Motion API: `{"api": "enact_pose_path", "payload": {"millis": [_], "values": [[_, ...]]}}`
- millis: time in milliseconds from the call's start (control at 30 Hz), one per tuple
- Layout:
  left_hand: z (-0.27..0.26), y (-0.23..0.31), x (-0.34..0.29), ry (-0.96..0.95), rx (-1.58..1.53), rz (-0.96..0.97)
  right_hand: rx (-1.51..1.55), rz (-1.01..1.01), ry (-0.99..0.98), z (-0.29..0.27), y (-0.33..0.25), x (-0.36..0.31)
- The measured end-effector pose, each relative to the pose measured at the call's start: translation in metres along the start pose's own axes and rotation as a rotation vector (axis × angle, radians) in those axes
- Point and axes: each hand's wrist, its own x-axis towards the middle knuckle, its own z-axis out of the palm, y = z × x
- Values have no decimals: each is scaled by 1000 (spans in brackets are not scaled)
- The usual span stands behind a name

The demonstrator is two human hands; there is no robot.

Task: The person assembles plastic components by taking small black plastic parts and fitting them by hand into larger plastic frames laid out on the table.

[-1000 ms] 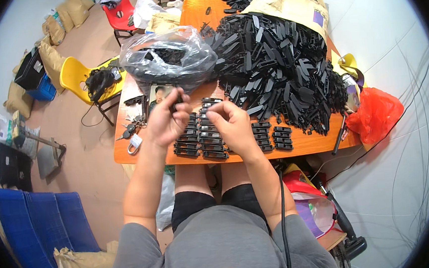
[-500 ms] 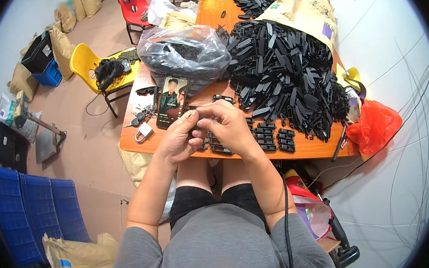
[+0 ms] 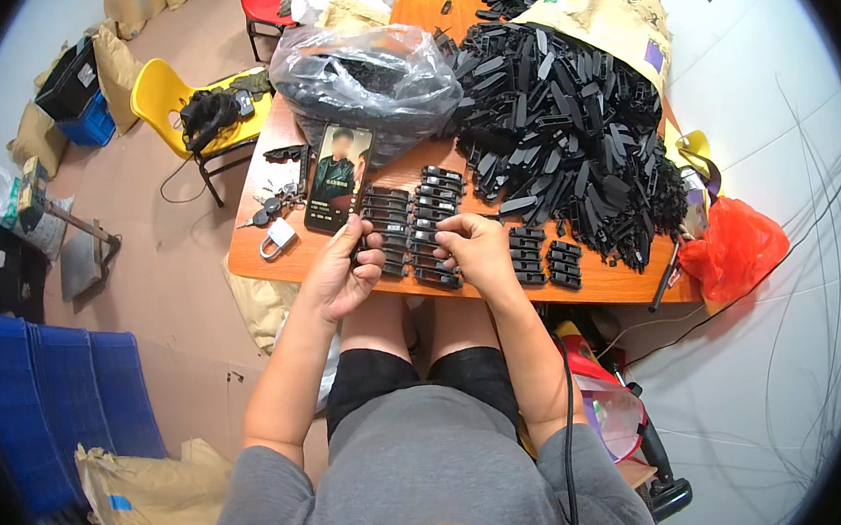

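Observation:
My left hand (image 3: 343, 273) is closed at the table's front edge, its fingers curled round a small black plastic part (image 3: 358, 254) that is mostly hidden. My right hand (image 3: 476, 251) is over the middle row, thumb and forefinger pinched; anything between them is too small to make out. Short black plastic parts lie stacked side by side in neat rows between and beside my hands: a left row (image 3: 388, 211), a longer middle row (image 3: 438, 195), and two shorter rows (image 3: 527, 255) to the right. Behind my left hand a phone (image 3: 334, 183) leans upright, its screen showing a person.
A large heap of loose black parts (image 3: 568, 135) covers the right of the table (image 3: 269, 180), spilling from a woven sack (image 3: 607, 6). A clear plastic bag (image 3: 360, 91) of dark parts stands behind the phone. A padlock (image 3: 277, 239) and keys (image 3: 266, 212) lie left; a red bag (image 3: 732, 250) hangs right.
My hands were together in front of the phone; now they are apart, the right one moved right and down over the rows. More of the rows shows.

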Motion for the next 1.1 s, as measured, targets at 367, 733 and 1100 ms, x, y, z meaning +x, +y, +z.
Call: {"api": "enact_pose_path", "payload": {"millis": [367, 733, 1100], "values": [[-31, -2, -9, 99, 37, 47, -445, 161, -6, 24, 24, 26], [-21, -9, -8, 88, 21, 50, -943, -103, 1, 32, 16, 23], [-2, -20, -12, 57, 524, 1, -319, -244, -478, 33, -14, 3]]}}
